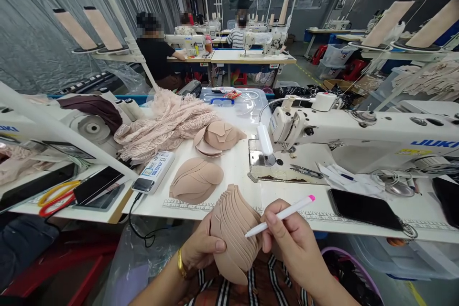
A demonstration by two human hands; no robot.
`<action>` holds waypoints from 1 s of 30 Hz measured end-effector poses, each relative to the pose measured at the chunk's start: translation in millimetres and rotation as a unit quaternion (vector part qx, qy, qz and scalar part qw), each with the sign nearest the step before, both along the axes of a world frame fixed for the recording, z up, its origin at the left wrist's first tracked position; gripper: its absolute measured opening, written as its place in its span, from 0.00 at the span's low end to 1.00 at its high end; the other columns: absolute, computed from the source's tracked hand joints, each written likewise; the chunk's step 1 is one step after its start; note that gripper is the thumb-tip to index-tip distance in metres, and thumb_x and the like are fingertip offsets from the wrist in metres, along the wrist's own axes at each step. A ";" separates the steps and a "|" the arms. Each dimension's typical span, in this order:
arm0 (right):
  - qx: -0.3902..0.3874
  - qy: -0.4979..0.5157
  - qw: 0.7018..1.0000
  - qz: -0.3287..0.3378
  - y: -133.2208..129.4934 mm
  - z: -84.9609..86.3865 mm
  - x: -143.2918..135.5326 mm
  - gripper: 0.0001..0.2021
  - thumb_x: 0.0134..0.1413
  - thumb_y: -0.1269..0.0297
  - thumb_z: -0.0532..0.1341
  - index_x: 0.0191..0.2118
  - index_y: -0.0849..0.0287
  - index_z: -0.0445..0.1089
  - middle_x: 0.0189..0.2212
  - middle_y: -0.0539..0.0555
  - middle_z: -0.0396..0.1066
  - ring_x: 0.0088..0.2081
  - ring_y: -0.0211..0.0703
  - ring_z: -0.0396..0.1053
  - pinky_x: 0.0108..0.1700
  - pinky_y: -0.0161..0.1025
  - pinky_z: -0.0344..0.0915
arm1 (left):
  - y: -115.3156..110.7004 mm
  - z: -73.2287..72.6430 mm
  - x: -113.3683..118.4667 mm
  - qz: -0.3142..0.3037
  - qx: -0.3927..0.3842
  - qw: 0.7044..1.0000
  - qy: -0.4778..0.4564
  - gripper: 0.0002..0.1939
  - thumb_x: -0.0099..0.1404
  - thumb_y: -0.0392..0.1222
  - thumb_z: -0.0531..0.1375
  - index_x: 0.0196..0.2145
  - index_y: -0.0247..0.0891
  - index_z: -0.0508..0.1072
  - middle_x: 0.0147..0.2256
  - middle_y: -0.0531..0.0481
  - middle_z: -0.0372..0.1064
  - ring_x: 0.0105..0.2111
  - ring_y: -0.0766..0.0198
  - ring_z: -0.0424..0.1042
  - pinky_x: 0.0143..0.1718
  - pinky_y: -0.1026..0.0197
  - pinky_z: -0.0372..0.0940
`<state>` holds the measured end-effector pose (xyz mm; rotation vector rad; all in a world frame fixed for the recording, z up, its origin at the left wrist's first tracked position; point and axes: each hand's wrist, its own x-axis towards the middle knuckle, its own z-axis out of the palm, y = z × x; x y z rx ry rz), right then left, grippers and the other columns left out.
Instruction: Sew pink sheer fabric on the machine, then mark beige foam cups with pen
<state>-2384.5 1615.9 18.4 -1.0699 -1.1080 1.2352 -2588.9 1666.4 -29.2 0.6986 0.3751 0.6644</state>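
Note:
A fanned stack of beige molded bra cups [234, 234] is in my left hand [204, 244], thumb pressed on its side. My right hand [290, 234] grips a white marker pen [279, 217] with a pink end pointing up and right. The pen's tip lies over the stack's right part; whether it touches I cannot tell. Some right fingers are tucked by the stack's right edge. Just beyond, a pile of beige cups [196, 179] lies on the table, and another pile [220, 137] sits behind it.
To the right stands a white sewing machine [351, 129], with thread snips [306, 171] and a black phone [366, 208] near it. Pink lace fabric [168, 122] is heaped at the back left. A white device [154, 172] and red-and-yellow scissors [59, 198] lie left. People sit at machines farther back.

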 end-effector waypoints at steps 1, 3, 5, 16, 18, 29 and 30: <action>0.000 0.007 1.000 0.007 0.0 -1.0 -0.1 0.18 0.74 0.49 0.58 0.35 0.56 0.68 0.19 0.46 0.72 0.24 0.38 0.67 0.32 0.35 0.63 | 0.0 -0.1 0.1 0.009 -0.001 1.000 -0.003 0.52 0.51 0.48 0.76 0.68 0.32 0.62 0.48 0.32 0.79 0.46 0.39 0.80 0.45 0.48 0.74; -0.005 0.020 1.000 0.005 -0.3 -2.7 0.1 0.18 0.75 0.49 0.58 0.36 0.56 0.68 0.19 0.46 0.71 0.24 0.37 0.66 0.31 0.35 0.62 | -0.2 -1.5 -0.6 0.019 -0.008 1.000 -0.006 0.51 0.51 0.46 0.76 0.68 0.33 0.63 0.52 0.31 0.77 0.50 0.39 0.79 0.48 0.48 0.74; -0.006 0.020 1.000 -0.009 -0.7 -3.5 0.3 0.17 0.75 0.49 0.58 0.36 0.55 0.68 0.19 0.45 0.70 0.24 0.37 0.66 0.31 0.35 0.62 | -0.5 -3.4 -1.6 0.022 -0.015 1.000 -0.007 0.51 0.51 0.45 0.76 0.68 0.33 0.62 0.56 0.30 0.75 0.53 0.38 0.76 0.51 0.46 0.72; 0.003 -0.017 1.000 -0.006 -2.4 -3.5 0.2 0.17 0.76 0.51 0.56 0.36 0.55 0.68 0.20 0.47 0.71 0.25 0.39 0.67 0.32 0.36 0.62 | -1.9 -5.7 -2.3 0.029 -0.019 0.999 -0.020 0.53 0.52 0.41 0.76 0.71 0.36 0.58 0.54 0.33 0.76 0.50 0.42 0.78 0.48 0.48 0.74; 0.008 -0.035 0.999 -0.007 -2.6 -4.3 -0.3 0.17 0.76 0.51 0.57 0.36 0.55 0.68 0.21 0.47 0.72 0.25 0.39 0.67 0.32 0.35 0.62 | -1.5 -4.1 -1.3 0.020 -0.014 0.999 -0.023 0.52 0.53 0.42 0.75 0.71 0.35 0.58 0.52 0.32 0.77 0.47 0.42 0.79 0.45 0.49 0.75; -0.008 -0.041 0.999 0.002 -4.2 -0.6 -3.1 0.18 0.74 0.49 0.58 0.36 0.56 0.69 0.20 0.48 0.71 0.24 0.39 0.68 0.31 0.36 0.63 | -2.8 -6.8 -0.7 0.030 -0.029 0.998 -0.050 0.57 0.54 0.38 0.75 0.74 0.39 0.51 0.59 0.33 0.74 0.55 0.40 0.77 0.51 0.51 0.74; -0.002 -0.045 0.999 0.014 -4.4 -0.7 -3.8 0.18 0.75 0.50 0.58 0.36 0.56 0.69 0.20 0.48 0.71 0.24 0.39 0.68 0.30 0.36 0.63 | -3.0 -6.8 -0.6 0.031 -0.029 0.998 -0.050 0.57 0.54 0.38 0.75 0.74 0.39 0.51 0.59 0.33 0.74 0.56 0.40 0.76 0.52 0.50 0.73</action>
